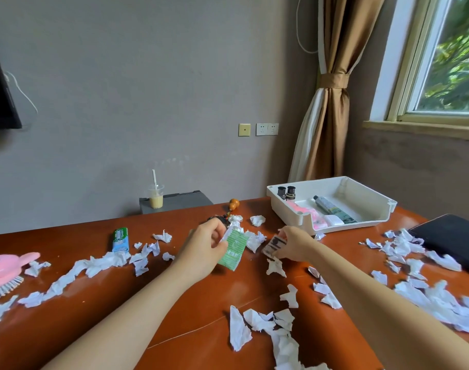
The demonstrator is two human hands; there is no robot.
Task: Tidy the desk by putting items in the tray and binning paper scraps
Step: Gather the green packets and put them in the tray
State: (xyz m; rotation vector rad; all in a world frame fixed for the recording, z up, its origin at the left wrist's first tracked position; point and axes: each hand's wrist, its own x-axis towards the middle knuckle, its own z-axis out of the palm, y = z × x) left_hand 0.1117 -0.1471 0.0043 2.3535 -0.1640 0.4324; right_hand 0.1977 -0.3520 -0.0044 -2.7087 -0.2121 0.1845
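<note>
My left hand [204, 245] pinches a green and white sachet [233, 251] above the middle of the orange-brown desk [190, 311]. Just to its right, my right hand [292, 244] grips a small dark printed packet [274, 245]. The white tray [383, 209] stands at the back right; it holds two small dark bottles [286, 193], a grey-green tube [332, 208] and pink and white items. White paper scraps [257, 320] lie scattered across the desk, thick at the left [94, 265] and right [425, 289].
A green gum pack [120, 239] lies left of centre. A pink brush [2, 271] is at the left edge. Keys with an orange gourd charm [234, 204] lie behind my left hand. A black tablet [452, 236] rests at the right. A cup with a straw [156, 197] stands on a grey unit behind the desk.
</note>
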